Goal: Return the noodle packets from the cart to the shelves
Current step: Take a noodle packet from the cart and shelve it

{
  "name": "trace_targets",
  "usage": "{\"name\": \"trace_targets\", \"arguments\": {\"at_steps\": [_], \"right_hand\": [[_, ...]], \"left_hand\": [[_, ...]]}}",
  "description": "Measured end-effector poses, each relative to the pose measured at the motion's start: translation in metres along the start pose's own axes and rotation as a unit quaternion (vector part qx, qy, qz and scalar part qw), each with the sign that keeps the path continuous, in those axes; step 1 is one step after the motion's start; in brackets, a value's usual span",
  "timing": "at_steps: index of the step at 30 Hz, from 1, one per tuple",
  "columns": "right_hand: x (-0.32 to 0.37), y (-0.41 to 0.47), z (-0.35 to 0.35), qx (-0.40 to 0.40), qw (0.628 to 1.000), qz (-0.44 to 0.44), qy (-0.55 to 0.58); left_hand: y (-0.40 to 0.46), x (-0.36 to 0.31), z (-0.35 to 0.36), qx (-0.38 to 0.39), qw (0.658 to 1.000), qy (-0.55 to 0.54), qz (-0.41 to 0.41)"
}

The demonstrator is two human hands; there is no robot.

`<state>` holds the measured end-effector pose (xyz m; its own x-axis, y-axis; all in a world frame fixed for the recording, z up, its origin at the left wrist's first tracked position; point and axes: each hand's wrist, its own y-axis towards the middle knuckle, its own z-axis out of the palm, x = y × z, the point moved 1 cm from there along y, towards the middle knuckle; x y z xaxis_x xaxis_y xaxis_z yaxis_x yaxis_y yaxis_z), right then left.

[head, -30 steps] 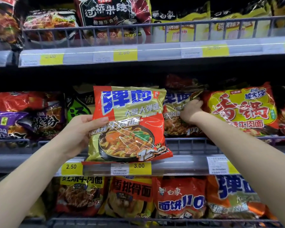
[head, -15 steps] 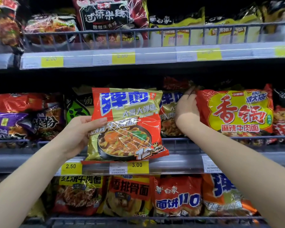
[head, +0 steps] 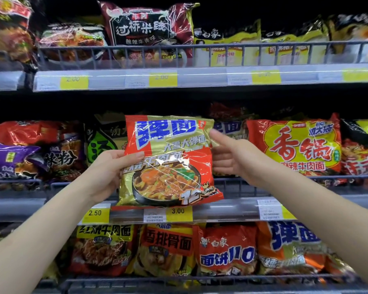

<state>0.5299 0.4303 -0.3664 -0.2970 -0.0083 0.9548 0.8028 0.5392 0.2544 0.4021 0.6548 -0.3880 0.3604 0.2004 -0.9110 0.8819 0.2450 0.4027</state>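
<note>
My left hand (head: 109, 166) grips the left edge of a red and gold noodle packet (head: 170, 162) with blue characters and a bowl picture, held upright in front of the middle shelf (head: 231, 211). My right hand (head: 231, 153) is at the packet's right edge with fingers spread, thumb near its upper right corner; whether it touches the packet I cannot tell. Behind the held packet, a matching packet (head: 229, 132) stands on the middle shelf. The cart is out of view.
Three shelf levels with wire front rails (head: 200, 49) are packed with noodle packets. A large red and yellow packet (head: 297, 147) stands right of my right hand, a green and black one (head: 102, 141) to the left. Yellow price tags (head: 178, 213) line the shelf edges.
My right hand has left the packets on the middle shelf and come back to the right edge of the held packet. The held packet has stayed in my left hand.
</note>
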Motion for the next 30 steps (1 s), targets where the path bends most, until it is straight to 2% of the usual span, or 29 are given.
{"name": "trace_targets", "arguments": {"at_steps": [3,7,14,16,18,20,22,23,28,30], "right_hand": [[-0.002,-0.006,0.003,0.057,0.998,0.001,-0.001],[0.001,-0.009,-0.001,0.058,0.998,-0.004,0.018],[0.012,-0.014,-0.020,-0.007,0.999,-0.032,0.040],[0.016,-0.015,-0.032,-0.018,0.998,-0.038,0.042],[0.020,-0.016,-0.046,-0.044,0.997,-0.044,0.036],[0.023,-0.016,-0.060,-0.078,0.995,-0.052,0.037],[0.025,-0.015,-0.072,-0.098,0.993,-0.060,0.033],[0.026,-0.014,-0.076,-0.100,0.993,-0.061,0.035],[0.025,-0.009,-0.087,-0.128,0.990,-0.050,0.021],[0.023,-0.006,-0.088,-0.132,0.990,-0.047,0.010]], "left_hand": [[0.000,0.001,0.006,0.011,1.000,0.001,-0.006],[0.000,0.000,0.010,-0.002,0.999,0.033,-0.002],[-0.001,-0.008,0.028,0.037,0.997,0.064,0.036],[-0.001,-0.007,0.027,0.025,0.989,0.122,0.077],[-0.003,-0.005,0.022,0.013,0.949,0.293,0.115],[-0.006,0.001,0.021,0.043,0.868,0.469,0.159],[-0.005,0.012,0.020,0.091,0.791,0.572,0.198],[-0.003,0.016,0.019,0.107,0.768,0.599,0.201],[-0.001,0.028,0.015,0.136,0.728,0.639,0.209],[-0.001,0.029,0.015,0.135,0.725,0.642,0.209]]}}
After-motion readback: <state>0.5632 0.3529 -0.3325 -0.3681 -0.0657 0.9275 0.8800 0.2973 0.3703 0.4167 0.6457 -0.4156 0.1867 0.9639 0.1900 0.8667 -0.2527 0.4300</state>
